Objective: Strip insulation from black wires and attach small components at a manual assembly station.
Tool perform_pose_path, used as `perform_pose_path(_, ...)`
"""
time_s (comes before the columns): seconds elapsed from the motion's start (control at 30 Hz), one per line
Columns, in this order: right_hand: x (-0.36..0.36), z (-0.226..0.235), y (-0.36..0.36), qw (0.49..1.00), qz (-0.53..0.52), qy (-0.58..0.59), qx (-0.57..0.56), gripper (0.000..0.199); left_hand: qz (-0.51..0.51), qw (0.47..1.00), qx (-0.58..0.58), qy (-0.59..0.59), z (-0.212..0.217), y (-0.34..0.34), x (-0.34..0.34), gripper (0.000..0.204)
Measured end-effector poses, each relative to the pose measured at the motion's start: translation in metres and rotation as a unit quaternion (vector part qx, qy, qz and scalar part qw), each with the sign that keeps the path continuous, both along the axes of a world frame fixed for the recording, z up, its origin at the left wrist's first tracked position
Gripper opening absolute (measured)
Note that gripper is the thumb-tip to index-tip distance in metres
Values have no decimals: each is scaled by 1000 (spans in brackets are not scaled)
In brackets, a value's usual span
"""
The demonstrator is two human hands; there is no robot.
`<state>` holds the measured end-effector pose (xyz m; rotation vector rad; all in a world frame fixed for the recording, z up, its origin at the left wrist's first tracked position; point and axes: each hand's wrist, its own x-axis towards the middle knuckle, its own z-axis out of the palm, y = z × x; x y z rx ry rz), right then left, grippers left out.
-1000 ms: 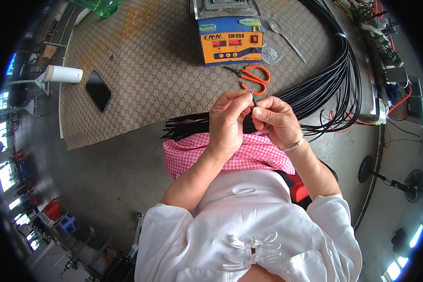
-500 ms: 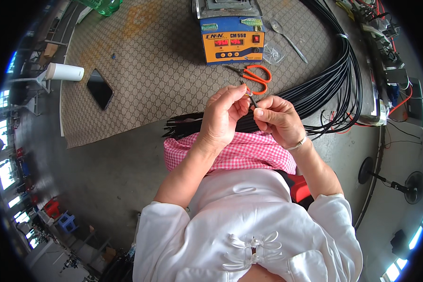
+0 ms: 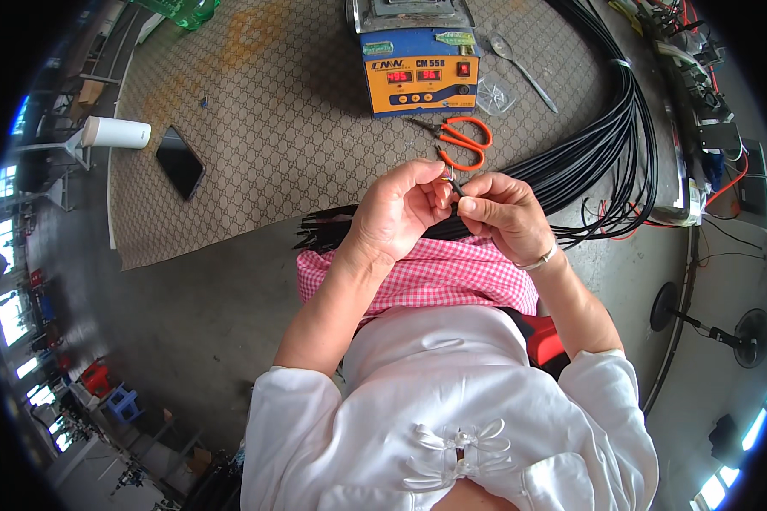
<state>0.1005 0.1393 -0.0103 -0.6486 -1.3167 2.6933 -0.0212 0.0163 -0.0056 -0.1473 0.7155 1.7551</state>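
Between my thumb and fingertips, my right hand (image 3: 513,220) pinches a thin black cable (image 3: 457,187) near its end. Small coloured wires (image 3: 447,173) stick out of that end, and my left hand (image 3: 397,209) has its thumb and index finger closed on them. The left hand's other fingers curl loosely beside the cable. Just beyond the hands lie orange-handled scissors (image 3: 463,155) on the patterned table cover (image 3: 281,128). A thick bundle of black cables (image 3: 601,140) sweeps from the far right, passing under both hands, its cut ends (image 3: 324,228) at the table's near edge.
A blue and orange soldering pot (image 3: 422,81) with a lit display stands beyond the scissors. Beside it are a spoon (image 3: 524,75) and a clear plastic bag (image 3: 494,95). A phone (image 3: 180,162) and a white cup (image 3: 117,132) sit at left. Pink checked cloth (image 3: 418,277) covers my lap.
My left hand has shifted slightly left and turned, its palm showing more. The right hand stays nearly in place with the cable.
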Motion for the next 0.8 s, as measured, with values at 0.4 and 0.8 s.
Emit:
perform_pose_path(0.4,3,-1,5,998,29,21,-48,17,-22,999,20,35,3,2,4,23)
perform_pose_path(0.8,1,-1,6,992,45,58,-105,16,-6,995,75,59,0,3,8,19)
